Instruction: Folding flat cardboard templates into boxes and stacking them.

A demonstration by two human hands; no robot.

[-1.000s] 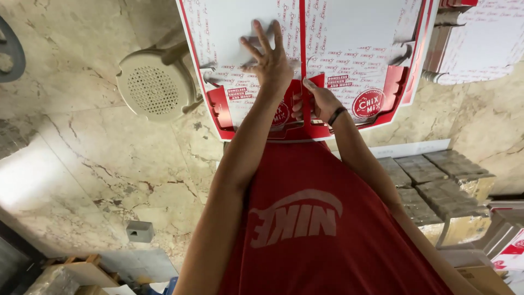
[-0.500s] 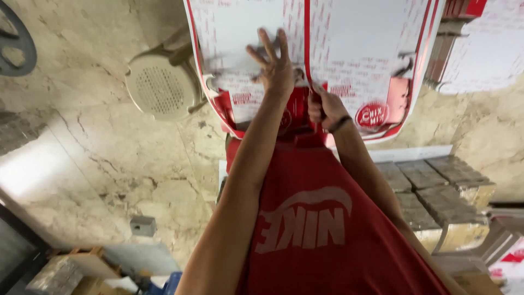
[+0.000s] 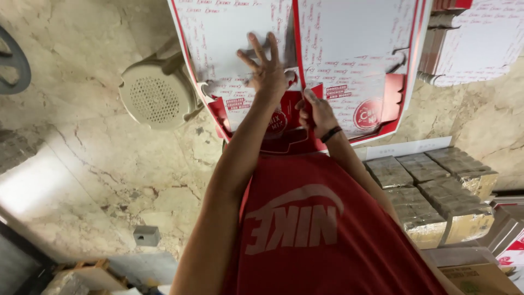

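Fingers of the left hand [image 3: 266, 74] are spread apart, flat on the white and red cardboard box sheet [image 3: 338, 43]. Right hand [image 3: 318, 112] pinches its red flap [image 3: 284, 117], just below those fingers.

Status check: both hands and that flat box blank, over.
Left hand spread flat, pressing on the white-and-red cardboard blank. Right hand pinching a red flap at its near edge. Beige plastic stool beside it, not obstructing.

Matt printed cardboard sheet [image 3: 338, 49] (red-edged, smooth); polished marble floor [image 3: 98, 164]; perforated beige plastic stool [image 3: 158, 98].
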